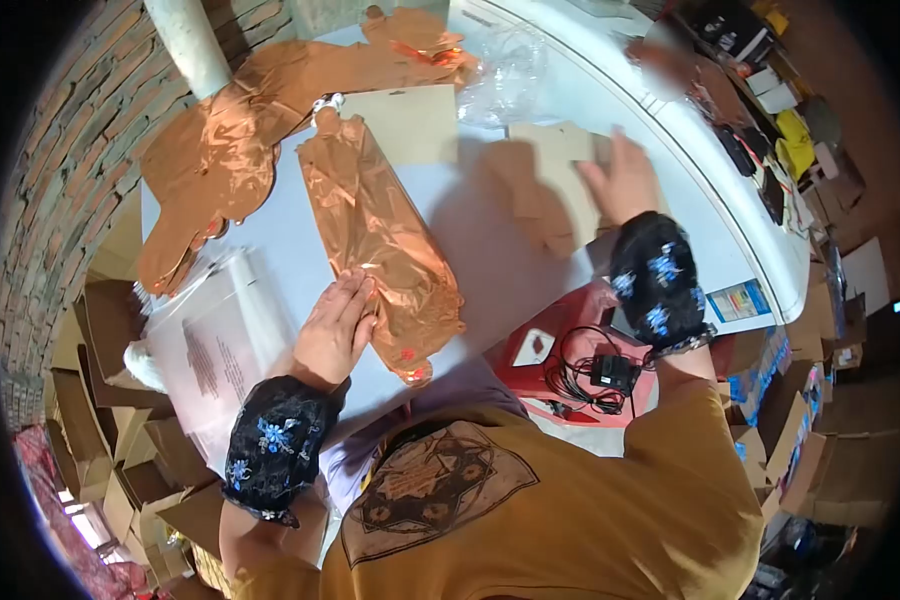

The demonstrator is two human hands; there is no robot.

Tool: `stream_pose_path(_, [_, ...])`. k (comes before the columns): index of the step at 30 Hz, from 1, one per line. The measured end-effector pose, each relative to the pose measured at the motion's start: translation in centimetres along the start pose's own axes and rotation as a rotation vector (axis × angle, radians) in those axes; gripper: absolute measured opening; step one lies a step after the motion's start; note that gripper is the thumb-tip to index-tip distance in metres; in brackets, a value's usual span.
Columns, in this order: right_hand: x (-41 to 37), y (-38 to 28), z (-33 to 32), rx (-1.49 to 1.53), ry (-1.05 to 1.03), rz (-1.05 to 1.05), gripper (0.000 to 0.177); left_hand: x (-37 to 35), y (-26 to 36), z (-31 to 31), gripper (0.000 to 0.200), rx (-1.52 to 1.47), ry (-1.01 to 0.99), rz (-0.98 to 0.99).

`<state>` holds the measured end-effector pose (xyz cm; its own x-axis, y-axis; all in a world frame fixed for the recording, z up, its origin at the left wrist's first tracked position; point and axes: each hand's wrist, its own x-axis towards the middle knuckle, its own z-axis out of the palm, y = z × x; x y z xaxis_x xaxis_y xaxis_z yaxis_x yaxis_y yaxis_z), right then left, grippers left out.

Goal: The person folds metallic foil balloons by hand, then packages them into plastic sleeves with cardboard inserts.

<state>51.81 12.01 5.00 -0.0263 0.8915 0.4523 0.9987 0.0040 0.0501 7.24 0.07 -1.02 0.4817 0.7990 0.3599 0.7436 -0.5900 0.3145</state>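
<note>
Head view: the long, glossy copper-coloured foil bundle (370, 215) was pressed against the white bench (505, 275) by the left hand (338, 328), fingers flat, ungripped. Right hand (630, 182): fingers spread near beige card (560, 150). Creasing by uneven pressure was judged possible. Near edge was close; wider room lay rightward.

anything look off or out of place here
The black cable lies in tangled loops around its adapter on the red surface, which looks untidy. Copper-coloured foil pieces are heaped unevenly against the pale pole. I see nothing spilled or clearly damaged.
</note>
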Motion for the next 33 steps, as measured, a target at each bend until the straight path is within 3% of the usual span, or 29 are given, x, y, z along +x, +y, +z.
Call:
stream_pose_path(3, [-1.8,5.9,-0.3,-0.159,-0.105,0.539,0.086,0.0,-0.1,0.1,0.048,0.009,0.007,-0.001])
stream_pose_path(5, [-2.8,12.8,4.6,0.055,-0.185,0.554,0.091,0.0,-0.2,0.2,0.048,0.012,0.006,0.003])
stream_pose_path(8, [-2.8,15.0,4.7,0.337,-0.260,0.572,0.097,0.0,-0.1,0.1,0.048,0.018,-0.006,-0.007])
stream_pose_path(9, [-3.0,15.4,4.4,0.423,-0.278,0.579,0.099,0.0,-0.1,0.1,0.048,0.022,-0.007,-0.009])
stream_pose_path(12, [-3.8,14.4,5.1,0.252,-0.022,0.717,0.094,-0.1,-0.2,0.2,0.047,0.028,-0.005,-0.007])
stream_pose_path(14, [-3.4,12.7,4.6,0.657,-0.208,0.887,0.087,-0.2,-0.3,0.4,0.047,0.027,0.005,0.000])
stream_pose_path(16, [-3.0,14.0,6.4,0.859,-0.296,0.804,0.075,-0.3,-0.2,0.4,0.047,0.032,-0.004,-0.001])
stream_pose_path(19, [-2.0,14.9,4.8,0.352,-0.153,0.647,0.071,-0.2,-0.2,0.2,0.048,0.024,-0.020,-0.009])
stream_pose_path(20, [-1.6,17.8,6.3,0.416,-0.145,0.622,0.066,-0.3,-0.2,0.2,0.049,0.016,-0.029,-0.015])
stream_pose_path(21, [-2.1,16.1,3.7,0.847,-0.112,0.650,0.063,-0.2,-0.2,0.2,0.049,0.020,-0.015,-0.005])
stream_pose_path(23, [-1.4,17.5,3.2,0.916,0.079,0.661,0.049,-0.2,-0.3,0.3,0.049,0.031,0.014,0.002])
stream_pose_path(25, [-1.0,14.4,-1.3,1.607,0.128,0.692,0.038,-0.2,-0.3,0.4,0.049,0.011,0.025,0.015])
stream_pose_path(26, [-0.9,9.5,-5.0,1.714,0.138,0.667,0.038,-0.2,-0.2,0.2,0.048,-0.003,0.021,0.020])
stream_pose_path(27, [-0.5,4.1,-8.1,1.648,0.205,0.729,0.037,-0.2,-0.3,-0.1,0.048,-0.015,0.014,0.032])
stream_pose_path(29, [0.1,3.0,-5.3,1.704,-0.122,0.550,0.032,-0.3,-0.4,-0.1,0.048,-0.026,0.022,0.017])
stream_pose_path(30, [0.4,0.8,-2.8,1.704,-0.190,0.514,0.029,-0.4,-0.4,-0.1,0.049,-0.021,0.028,0.016])
stream_pose_path(33, [0.3,-12.5,2.9,1.580,-0.489,0.367,0.022,-0.3,-0.3,0.2,0.047,0.024,0.035,0.001])
